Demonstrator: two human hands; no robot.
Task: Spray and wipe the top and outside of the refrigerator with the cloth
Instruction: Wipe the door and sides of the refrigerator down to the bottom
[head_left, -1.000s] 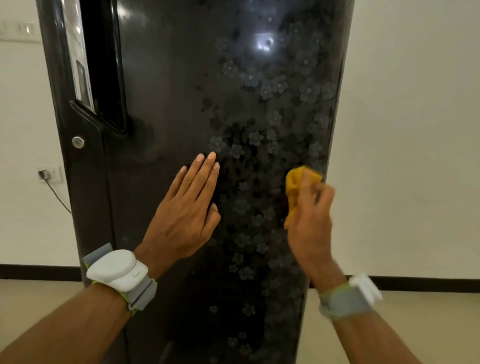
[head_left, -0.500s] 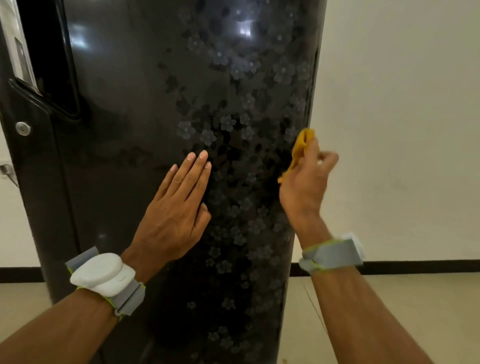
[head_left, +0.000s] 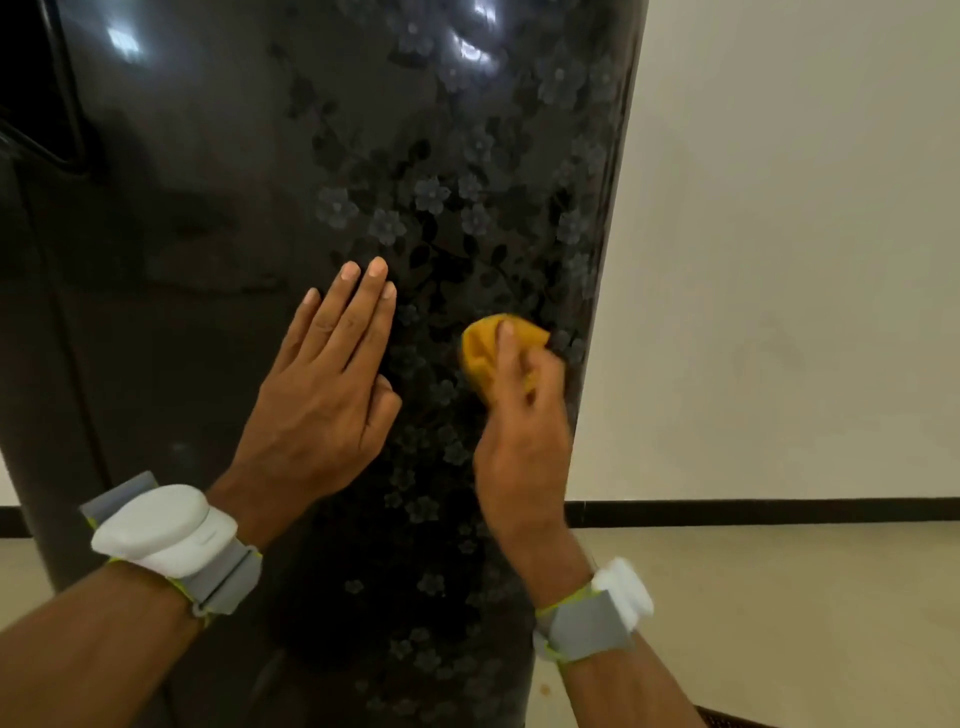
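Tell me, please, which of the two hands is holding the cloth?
The right hand: it grips the yellow cloth against the refrigerator, while the left hand lies flat on it, holding nothing.

Left hand (head_left: 322, 410) flat on glossy black floral-patterned refrigerator door (head_left: 218, 218); right hand (head_left: 519, 431) presses bunched orange cloth (head_left: 483, 353) near door's right edge.

On my feed, behind the left hand (head_left: 317, 395) a grey band (head_left: 228, 577) edged in yellow-green carries a smooth, rounded white pod (head_left: 161, 530); behind the right hand (head_left: 519, 447), a matching grey strap (head_left: 587, 623) and white module (head_left: 623, 592), slightly blurred; forearms bare.
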